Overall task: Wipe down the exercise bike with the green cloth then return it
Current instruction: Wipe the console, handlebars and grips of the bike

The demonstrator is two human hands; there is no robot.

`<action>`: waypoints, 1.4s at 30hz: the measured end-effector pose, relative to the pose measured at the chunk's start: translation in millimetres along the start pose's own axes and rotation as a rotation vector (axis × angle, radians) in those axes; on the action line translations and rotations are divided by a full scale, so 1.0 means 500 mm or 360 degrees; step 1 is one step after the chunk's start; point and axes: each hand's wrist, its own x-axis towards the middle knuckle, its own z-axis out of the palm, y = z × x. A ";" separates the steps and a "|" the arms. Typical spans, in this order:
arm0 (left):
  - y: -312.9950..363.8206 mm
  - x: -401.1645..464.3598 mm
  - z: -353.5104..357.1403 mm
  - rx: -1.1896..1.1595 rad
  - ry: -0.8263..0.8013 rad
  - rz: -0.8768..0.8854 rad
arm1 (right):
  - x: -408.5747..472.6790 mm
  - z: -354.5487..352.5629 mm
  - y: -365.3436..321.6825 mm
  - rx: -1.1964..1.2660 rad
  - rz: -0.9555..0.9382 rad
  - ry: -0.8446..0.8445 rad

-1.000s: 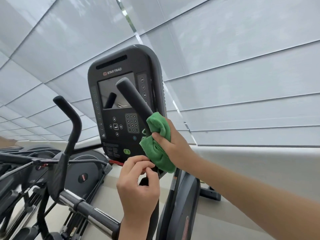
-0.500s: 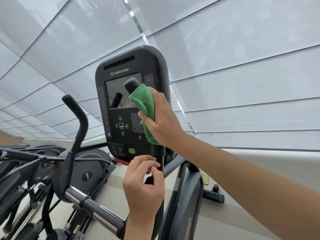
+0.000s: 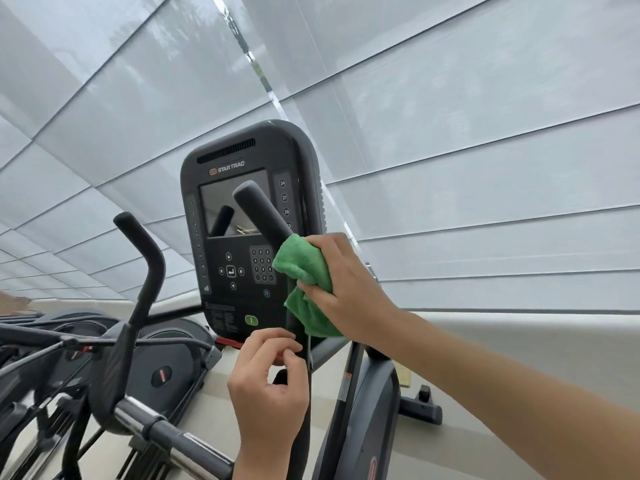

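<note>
The exercise bike's black console (image 3: 242, 237) stands in the middle, with a dark foam handlebar (image 3: 259, 216) rising in front of its screen. My right hand (image 3: 349, 289) grips the green cloth (image 3: 304, 282), wrapped around the handlebar's lower part. My left hand (image 3: 270, 393) holds the thin black bar just below the cloth, fingers and thumb curled round it. A second handlebar (image 3: 142, 258) rises at the left.
A chrome and black crossbar (image 3: 162, 431) runs along the lower left. More exercise machines (image 3: 41, 358) line up at the far left. White window blinds (image 3: 450, 150) fill the background, above a pale ledge (image 3: 519, 334).
My right hand slid the cloth up to the handlebar's tip, then back down to its lower part. The left hand stayed on the bar.
</note>
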 end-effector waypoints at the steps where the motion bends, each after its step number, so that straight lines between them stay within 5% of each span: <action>1: 0.000 0.000 0.001 0.0006 -0.0002 -0.0016 | 0.010 -0.011 -0.014 -0.0079 -0.0098 0.0028; 5: 0.002 -0.003 -0.001 0.0026 0.0005 -0.0050 | 0.102 -0.027 -0.075 -0.0242 -0.0379 0.0012; 9: 0.005 -0.001 -0.004 0.0031 0.0008 -0.0054 | 0.181 0.020 -0.103 -0.0064 -0.0121 -0.0022; 16: 0.011 0.000 -0.001 0.0115 -0.0025 -0.0074 | 0.115 0.080 -0.033 0.0021 0.0000 0.0300; 21: 0.012 -0.001 0.000 0.0117 -0.0014 -0.0062 | 0.061 0.079 -0.001 0.0377 0.0245 0.0195; 26: 0.006 -0.003 -0.001 0.0046 0.0026 -0.0064 | 0.049 0.041 0.004 0.0276 0.0452 -0.0116; 32: 0.003 -0.003 -0.001 0.0023 0.0018 -0.0067 | 0.125 -0.001 -0.034 0.0185 0.0155 0.0085; 42: 0.002 -0.006 0.001 0.0061 -0.0001 -0.0043 | 0.105 0.075 0.010 0.0489 0.0345 0.0138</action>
